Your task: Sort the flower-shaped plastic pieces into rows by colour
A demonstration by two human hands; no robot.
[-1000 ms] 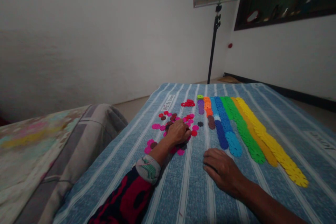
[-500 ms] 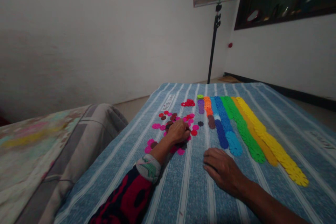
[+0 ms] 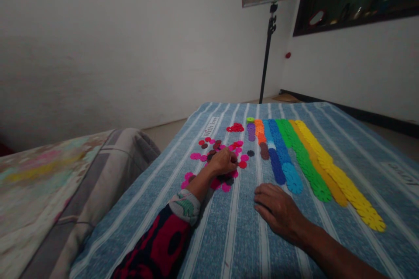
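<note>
My left hand (image 3: 223, 162) rests among loose pink, red and brown discs (image 3: 209, 153) scattered on a blue striped cloth (image 3: 235, 235); its fingers are curled and pinched together, and what they hold is hidden. My right hand (image 3: 277, 210) lies palm down on the cloth, fingers loosely apart, holding nothing, just below the ends of the dark blue (image 3: 276, 166) and light blue (image 3: 291, 178) rows. Sorted rows of discs run away from me: purple (image 3: 251, 132), orange and brown (image 3: 261, 139), green (image 3: 304, 161), amber and yellow (image 3: 343, 183). A small red pile (image 3: 235, 128) sits further off.
A folded patterned blanket (image 3: 65, 192) lies left of the cloth. A light bar on a black stand (image 3: 267, 52) rises behind the cloth near the wall corner. A dark-framed window (image 3: 356, 0) is at the upper right.
My left hand has shifted slightly among the loose discs, fingers tightening. My right hand has stayed in place.
</note>
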